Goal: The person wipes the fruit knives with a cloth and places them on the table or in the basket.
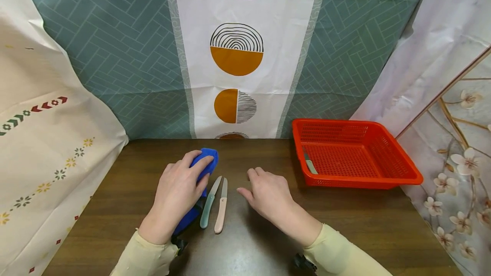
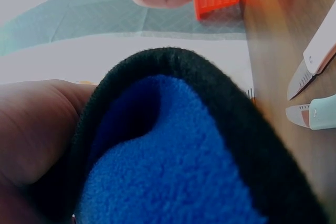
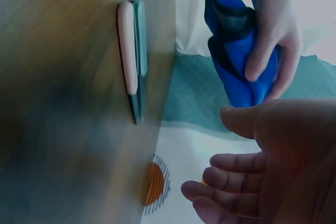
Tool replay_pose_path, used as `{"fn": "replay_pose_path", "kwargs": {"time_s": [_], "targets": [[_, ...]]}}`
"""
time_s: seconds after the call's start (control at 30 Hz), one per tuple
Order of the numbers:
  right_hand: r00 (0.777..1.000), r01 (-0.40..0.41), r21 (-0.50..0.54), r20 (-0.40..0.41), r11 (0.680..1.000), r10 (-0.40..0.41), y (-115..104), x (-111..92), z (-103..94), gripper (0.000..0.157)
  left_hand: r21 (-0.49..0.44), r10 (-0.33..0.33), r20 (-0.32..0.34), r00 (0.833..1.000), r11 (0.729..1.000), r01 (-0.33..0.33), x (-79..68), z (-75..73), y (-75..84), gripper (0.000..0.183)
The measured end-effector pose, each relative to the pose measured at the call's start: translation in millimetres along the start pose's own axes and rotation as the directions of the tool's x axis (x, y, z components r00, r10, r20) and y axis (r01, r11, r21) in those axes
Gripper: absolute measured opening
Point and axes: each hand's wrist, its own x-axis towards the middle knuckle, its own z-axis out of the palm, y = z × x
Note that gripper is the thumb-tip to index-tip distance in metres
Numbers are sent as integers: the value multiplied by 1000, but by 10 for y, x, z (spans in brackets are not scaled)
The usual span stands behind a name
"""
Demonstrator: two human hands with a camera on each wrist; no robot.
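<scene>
My left hand (image 1: pixel 178 186) grips a bunched blue cloth (image 1: pixel 207 159) with a dark edge, held above the table at the left. In the left wrist view the blue cloth (image 2: pixel 168 166) fills most of the picture. Just right of that hand, a knife with a green handle (image 1: pixel 208 208) and a knife with a pink handle (image 1: pixel 221 212) lie side by side on the table, blades pointing away. My right hand (image 1: pixel 268 193) hovers to the right of the knives; its fingers are loosely bent and hold nothing, as the right wrist view shows.
A red plastic basket (image 1: pixel 360 180) stands at the back right, with a knife (image 1: pixel 310 163) lying inside against its left side. The brown wooden table (image 1: pixel 345 225) meets a patterned cloth backdrop (image 1: pixel 238 110) behind, and hanging cloths border both sides.
</scene>
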Motion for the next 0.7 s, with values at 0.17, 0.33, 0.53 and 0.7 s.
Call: {"fn": "replay_pose_path", "kwargs": {"time_s": [0.17,0.33,0.53,0.7], "targets": [[1000,15,-13,21,1000,-15,-107,-29,67,44,3,1,2,1000,1000,-1,-4,-7,-2,49],[998,30,-33,65,999,-28,-230,-45,135,48,0,7,-5,1000,1000,-7,-6,-1,-4,50],[993,33,-56,118,998,-26,-357,-43,245,54,4,8,-7,1000,1000,-8,4,10,0,50],[985,20,-49,173,999,-11,-419,-18,341,60,8,6,-4,1000,1000,-6,-3,14,1,50]]}}
